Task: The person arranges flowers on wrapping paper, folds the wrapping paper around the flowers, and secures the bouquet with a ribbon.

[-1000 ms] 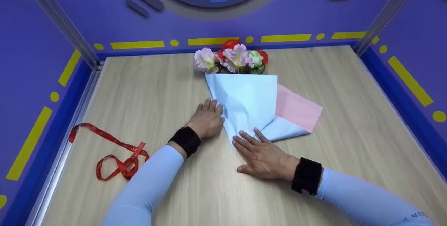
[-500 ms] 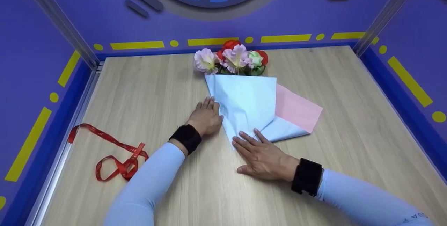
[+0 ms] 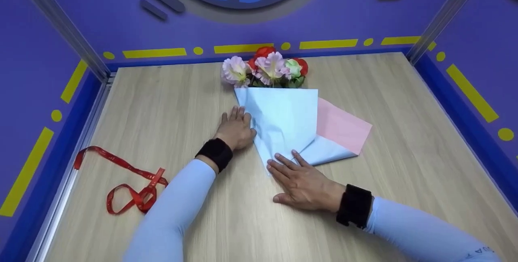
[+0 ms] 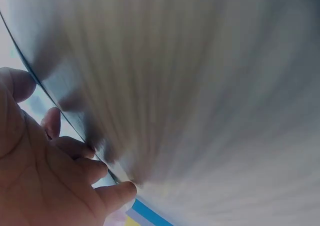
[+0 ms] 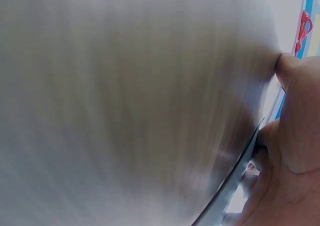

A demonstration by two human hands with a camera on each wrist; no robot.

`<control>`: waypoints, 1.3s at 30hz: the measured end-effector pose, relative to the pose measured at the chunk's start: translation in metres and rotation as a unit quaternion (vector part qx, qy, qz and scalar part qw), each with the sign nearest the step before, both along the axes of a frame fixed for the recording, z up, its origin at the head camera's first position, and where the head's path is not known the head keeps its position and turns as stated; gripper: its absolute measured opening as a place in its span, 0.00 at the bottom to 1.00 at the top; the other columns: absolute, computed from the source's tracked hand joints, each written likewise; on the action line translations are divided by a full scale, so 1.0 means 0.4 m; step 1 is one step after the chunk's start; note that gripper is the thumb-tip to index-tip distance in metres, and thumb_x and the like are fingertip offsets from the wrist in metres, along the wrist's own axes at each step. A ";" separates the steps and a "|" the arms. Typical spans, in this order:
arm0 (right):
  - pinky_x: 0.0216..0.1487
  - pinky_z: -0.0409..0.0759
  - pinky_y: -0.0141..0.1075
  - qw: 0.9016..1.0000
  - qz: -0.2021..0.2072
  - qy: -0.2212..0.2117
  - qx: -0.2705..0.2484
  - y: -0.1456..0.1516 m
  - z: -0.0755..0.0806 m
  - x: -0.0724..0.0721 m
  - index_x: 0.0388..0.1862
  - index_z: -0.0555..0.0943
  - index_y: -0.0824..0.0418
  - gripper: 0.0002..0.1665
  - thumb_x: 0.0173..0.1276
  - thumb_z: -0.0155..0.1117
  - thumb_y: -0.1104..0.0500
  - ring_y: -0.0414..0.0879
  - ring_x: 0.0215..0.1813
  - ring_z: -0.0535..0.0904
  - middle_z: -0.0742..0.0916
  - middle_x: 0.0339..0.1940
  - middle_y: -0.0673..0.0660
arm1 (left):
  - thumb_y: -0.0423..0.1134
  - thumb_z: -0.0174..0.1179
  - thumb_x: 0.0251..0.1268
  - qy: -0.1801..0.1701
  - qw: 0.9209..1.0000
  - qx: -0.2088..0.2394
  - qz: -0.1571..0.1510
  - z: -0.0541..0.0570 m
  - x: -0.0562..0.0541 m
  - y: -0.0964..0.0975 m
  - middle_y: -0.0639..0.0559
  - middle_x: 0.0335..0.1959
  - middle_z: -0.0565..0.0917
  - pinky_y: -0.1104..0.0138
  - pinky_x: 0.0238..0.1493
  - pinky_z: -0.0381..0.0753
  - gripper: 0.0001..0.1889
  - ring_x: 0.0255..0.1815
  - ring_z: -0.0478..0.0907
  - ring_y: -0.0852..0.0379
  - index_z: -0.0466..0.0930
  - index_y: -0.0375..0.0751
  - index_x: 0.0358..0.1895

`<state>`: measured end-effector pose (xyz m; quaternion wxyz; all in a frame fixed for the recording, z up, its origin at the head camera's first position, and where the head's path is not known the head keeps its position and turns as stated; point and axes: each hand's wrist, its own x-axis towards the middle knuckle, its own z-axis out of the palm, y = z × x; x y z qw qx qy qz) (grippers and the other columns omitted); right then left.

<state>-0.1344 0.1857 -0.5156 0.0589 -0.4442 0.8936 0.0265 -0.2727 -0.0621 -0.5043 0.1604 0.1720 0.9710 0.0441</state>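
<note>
A bouquet of artificial flowers point(image 3: 270, 67), pink, red and pale green, lies at the back of the table. Light blue wrapping paper point(image 3: 287, 116) is folded over its stems, which are hidden. On the paper's left edge rests my left hand point(image 3: 235, 129), fingers pointing away from me and touching the fold. My right hand point(image 3: 305, 183) lies flat with spread fingers across the paper's pointed lower end. In the left wrist view the left fingertips point(image 4: 127, 188) meet the tabletop along the paper. The right wrist view has the right thumb point(image 5: 286, 68) on the table, beside the thin paper edge.
A pink flap point(image 3: 344, 126) of the wrapping sticks out to the right, its lower edge folded in blue. On the table's left side a loose red ribbon point(image 3: 121, 162) lies in loops, partly behind the left forearm. Purple panels point(image 3: 101, 19) enclose the wooden table.
My left hand has slid slightly up along the paper's left edge, away from me. The right hand stays in place on the lower end. The whole head view has shifted a little.
</note>
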 end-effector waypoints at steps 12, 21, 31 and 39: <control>0.86 0.47 0.61 1.000 -0.008 -0.009 0.017 0.001 0.003 -0.001 0.88 0.53 0.60 0.52 0.81 0.32 0.25 0.52 0.89 0.47 0.58 0.89 0.55 | 0.54 0.41 0.84 0.001 1.000 0.009 0.001 0.013 -0.043 -0.017 0.34 0.87 0.49 0.39 0.85 0.45 0.37 0.88 0.41 0.35 0.53 0.31 0.83; 0.85 0.49 0.61 1.000 -0.006 0.000 0.012 0.000 0.000 -0.001 0.87 0.55 0.60 0.52 0.81 0.34 0.25 0.52 0.89 0.50 0.60 0.88 0.55 | 0.56 0.39 0.84 -0.003 1.000 -0.002 0.012 0.002 -0.100 -0.030 0.39 0.88 0.48 0.35 0.83 0.42 0.37 0.89 0.38 0.36 0.52 0.34 0.84; 0.84 0.53 0.61 1.000 0.005 0.024 0.008 -0.001 -0.003 0.002 0.86 0.57 0.61 0.51 0.82 0.35 0.27 0.54 0.88 0.54 0.63 0.87 0.57 | 0.54 0.36 0.83 -0.008 0.999 -0.001 0.033 0.003 -0.144 -0.035 0.38 0.88 0.49 0.34 0.83 0.41 0.39 0.89 0.39 0.35 0.46 0.33 0.85; 0.84 0.52 0.61 1.000 0.000 0.021 0.013 -0.001 0.000 0.002 0.87 0.57 0.61 0.51 0.82 0.35 0.26 0.53 0.88 0.53 0.63 0.87 0.56 | 0.54 0.37 0.84 0.006 0.999 0.006 0.048 0.006 -0.176 -0.042 0.37 0.85 0.58 0.32 0.82 0.42 0.34 0.88 0.41 0.34 0.55 0.32 0.80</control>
